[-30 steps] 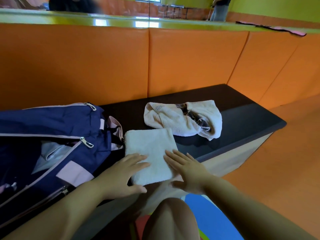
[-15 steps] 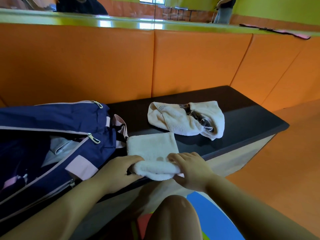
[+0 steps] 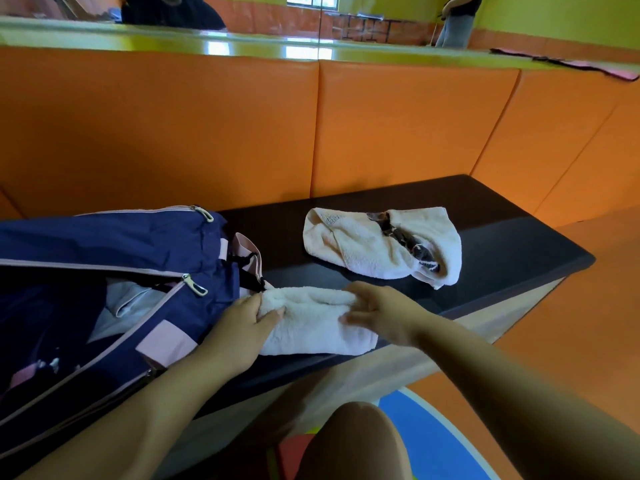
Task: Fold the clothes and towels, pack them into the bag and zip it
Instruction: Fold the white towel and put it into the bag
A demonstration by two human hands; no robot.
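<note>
On the near edge of the dark bench, just beside the bag's open end, lies the small towel, doubled over into a thick, narrow pad. Its far half is rolled up into a soft ridge and its near half lies flat on the bench top. The left hand grips the towel's left end, thumb pressed on top and fingers curled round the edge next to the bag. The right hand holds the right end of the ridge, fingers curved over the fold and thumb on the near face, pinching the cloth. It is a little blurred, so how firm the pinch is cannot be told.

The navy and pink bag lies on its side to the left, touching the towel. Its main zip is wide open, both zip pulls hang free, and pale fabric shows inside, so some packing looks done already. Further back on the bench, well apart from the hands, a loose towel lies crumpled and unfolded, with a dark item caught in its creases that I cannot identify. Orange padding rises behind the bench.

By my reading, the task is about midway. This towel is on its last fold and must go into the bag, the loose towel has to be folded and packed, and the zip is not yet closed.
</note>
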